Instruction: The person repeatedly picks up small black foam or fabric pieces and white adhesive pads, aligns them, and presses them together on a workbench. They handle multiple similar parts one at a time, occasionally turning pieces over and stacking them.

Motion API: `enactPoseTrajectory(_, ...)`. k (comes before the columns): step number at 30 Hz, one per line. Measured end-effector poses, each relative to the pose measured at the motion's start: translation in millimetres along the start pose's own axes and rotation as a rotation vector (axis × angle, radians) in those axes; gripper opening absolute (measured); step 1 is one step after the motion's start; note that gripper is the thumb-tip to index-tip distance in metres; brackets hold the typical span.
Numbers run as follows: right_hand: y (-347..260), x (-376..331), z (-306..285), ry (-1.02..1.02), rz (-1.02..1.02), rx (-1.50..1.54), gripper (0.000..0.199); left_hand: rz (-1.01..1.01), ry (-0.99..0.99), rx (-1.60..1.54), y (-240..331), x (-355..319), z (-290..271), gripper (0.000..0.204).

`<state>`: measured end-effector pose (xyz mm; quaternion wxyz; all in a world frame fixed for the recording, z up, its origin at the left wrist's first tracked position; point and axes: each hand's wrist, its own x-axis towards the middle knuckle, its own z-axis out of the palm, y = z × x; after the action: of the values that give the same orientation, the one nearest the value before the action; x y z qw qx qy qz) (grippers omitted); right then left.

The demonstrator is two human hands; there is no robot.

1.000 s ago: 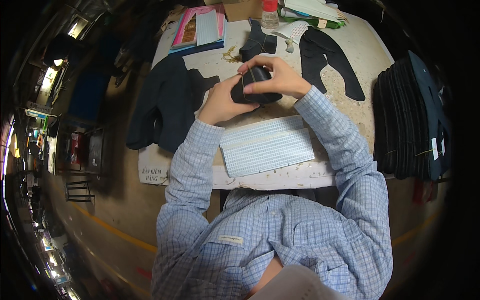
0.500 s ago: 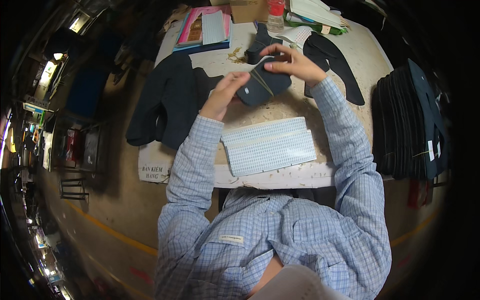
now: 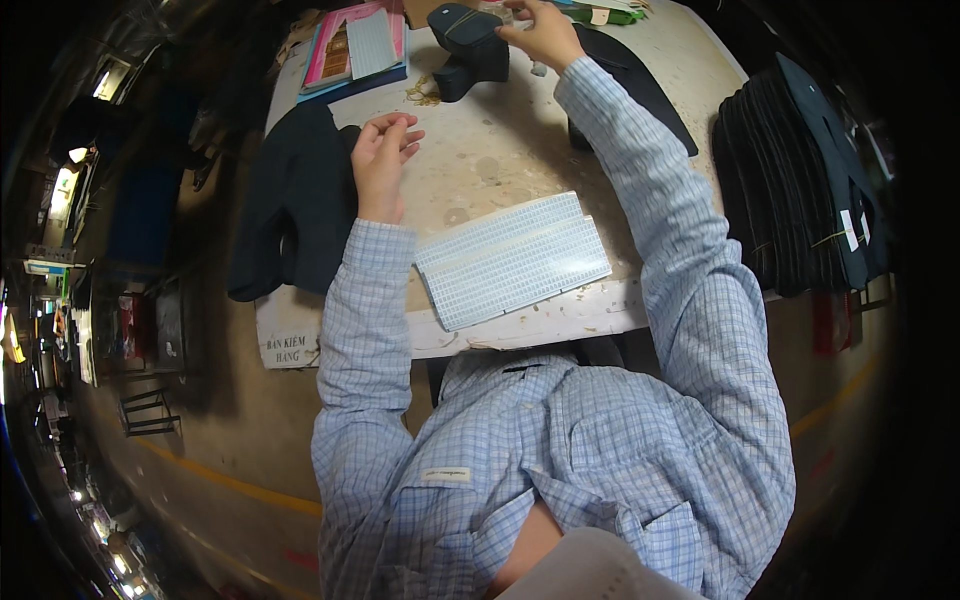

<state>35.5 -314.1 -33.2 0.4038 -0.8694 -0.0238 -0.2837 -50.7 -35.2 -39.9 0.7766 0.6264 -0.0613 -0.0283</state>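
bare tabletop (image 3: 500, 150) lies open between dark fabric (image 3: 290, 200) and checked pad (image 3: 510, 260).

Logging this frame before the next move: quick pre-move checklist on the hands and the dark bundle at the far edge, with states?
1. Right hand on the dark fabric bundle: ok, the fingers touch its top right.
2. Grip closed on the bundle: cannot tell, the fingertips sit at the picture's rim.
3. Left hand free: ok, it holds nothing and rests loosely curled on the table.
4. Bundle supported: ok, it sits on the table near the far edge.
5. Checked fabric panel out of the way: ok, it lies flat at the near edge, apart from both hands.
6. Dark garment secure: not ok, it hangs over the table's left edge.
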Motion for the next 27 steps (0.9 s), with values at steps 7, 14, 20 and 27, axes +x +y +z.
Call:
enactPoseTrajectory(7,-78,-162,-74,-0.901,-0.350,-0.132,0.100,0.125,-0.085,0.009,15,-12,8,0.014)
enactPoseTrajectory(14,-67,-208,-116,-0.573,-0.097,0.222,0.049,0.212,-0.124,0.061,46,-49,27,0.010)
enactPoseTrajectory(20,-2,-206,-167,0.304,0.197,0.051,0.034,0.383,-0.304,0.258,106,-98,-10,0.014)
enactPoseTrajectory(27,-4,-198,-165,0.333,-0.060,-0.682,0.038,0.360,-0.383,0.796,159,-10,-104,0.021)
